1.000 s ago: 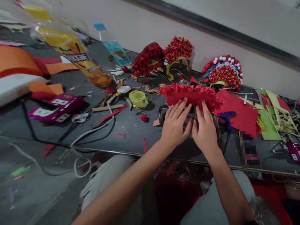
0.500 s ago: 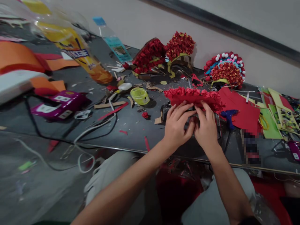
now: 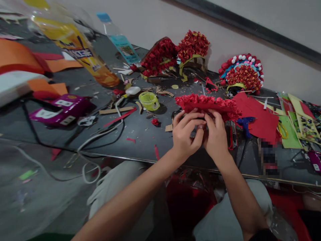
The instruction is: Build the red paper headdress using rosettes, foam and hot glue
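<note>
A piece covered with ruffled red paper (image 3: 208, 102) is held in front of me over the table's front part. My left hand (image 3: 187, 134) has its fingers curled at the near edge of the piece, from the left. From the right, my right hand (image 3: 216, 135) grips the same edge, its fingertips close to those of the left. Both thumbs are near each other below the piece; what lies between them is too small to make out. Behind stand two red flower-covered pieces (image 3: 160, 57) (image 3: 193, 47) and a round one with white beads (image 3: 242, 75).
On the left are an orange drink bottle (image 3: 80, 50), a blue-capped bottle (image 3: 122, 45), a purple power strip (image 3: 62, 110) and a cable. A yellow-green tape roll (image 3: 148, 101) sits mid-table. At right lie red sheets (image 3: 263, 117) and a blue glue gun (image 3: 247, 125).
Both hands have shifted slightly left along the near edge of the red piece, with fingers a little more bent. The camera view has moved slightly.
</note>
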The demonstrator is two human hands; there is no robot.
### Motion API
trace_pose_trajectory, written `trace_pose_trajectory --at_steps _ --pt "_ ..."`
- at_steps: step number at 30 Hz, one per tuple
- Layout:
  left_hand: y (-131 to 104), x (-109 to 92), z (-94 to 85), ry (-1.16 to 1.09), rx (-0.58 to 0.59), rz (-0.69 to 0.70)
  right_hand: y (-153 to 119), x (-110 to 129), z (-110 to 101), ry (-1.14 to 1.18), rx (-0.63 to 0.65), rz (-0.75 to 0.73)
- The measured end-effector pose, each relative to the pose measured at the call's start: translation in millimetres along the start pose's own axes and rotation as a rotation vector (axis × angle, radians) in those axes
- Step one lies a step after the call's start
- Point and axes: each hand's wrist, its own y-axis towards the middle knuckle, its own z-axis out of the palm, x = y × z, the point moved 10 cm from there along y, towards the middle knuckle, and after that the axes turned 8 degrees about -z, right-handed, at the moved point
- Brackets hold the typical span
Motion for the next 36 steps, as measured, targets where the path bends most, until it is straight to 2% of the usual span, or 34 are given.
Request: trace_pose_trajectory --at_steps 12,17,26,32,34,36 --pt "1.8 4.2 -3.9 -0.013 0.005 -0.034 3.2 3.3 2.0 0.005 -0.038 -0.009" --pt "3.8 3.3 -4.1 -0.033 0.004 -0.022 2.6 5.3 3.3 0.017 -0.014 -0.021" --pt "11.8 14.5 -0.8 0.036 0.082 -0.093 -11.9 23.7 25.2 0.081 0.178 -0.021" --pt "14.1 15.6 0.8 0.054 0.108 -0.084 -57.9 27.8 62.2 0.165 0.437 -0.02" --pt "14.6 15.7 0.8 0.05 0.104 -0.077 -73.6 27.5 67.4 0.206 0.515 -0.017" --pt "15.4 16.9 1.5 0.065 0.108 -0.073 -82.4 28.2 63.4 0.246 0.53 -0.025"
